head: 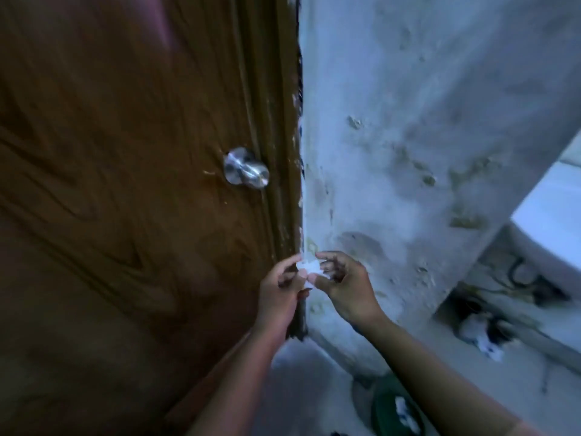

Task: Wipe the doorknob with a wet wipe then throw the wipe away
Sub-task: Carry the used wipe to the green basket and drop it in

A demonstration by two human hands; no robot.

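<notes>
- Both hands were up in front of the door edge, well below the doorknob [246, 170], and the wet wipe [309, 268] sat bunched between them.
- Left hand [280, 291]: its grip was pinched shut on one side of the wipe. Right hand [341, 286]: thumb and forefinger closed on the other side, apparently teasing it open.
- The wipe looked small, white and crumpled, more a wad than a sheet; blur hid its folds.
- Risk, as I judged it: pull too hard and the thin, damp sheet could tear, or slip from one pinch and drop to the floor.
- Left wadded, it would likely cover little of the knob's round, shiny metal and skid off.
- The knob stood out from the brown door [125, 184], untouched by either hand.
- A green bin [382, 410] showed low down by the wall [424, 121], seemingly the place for the throw.
</notes>
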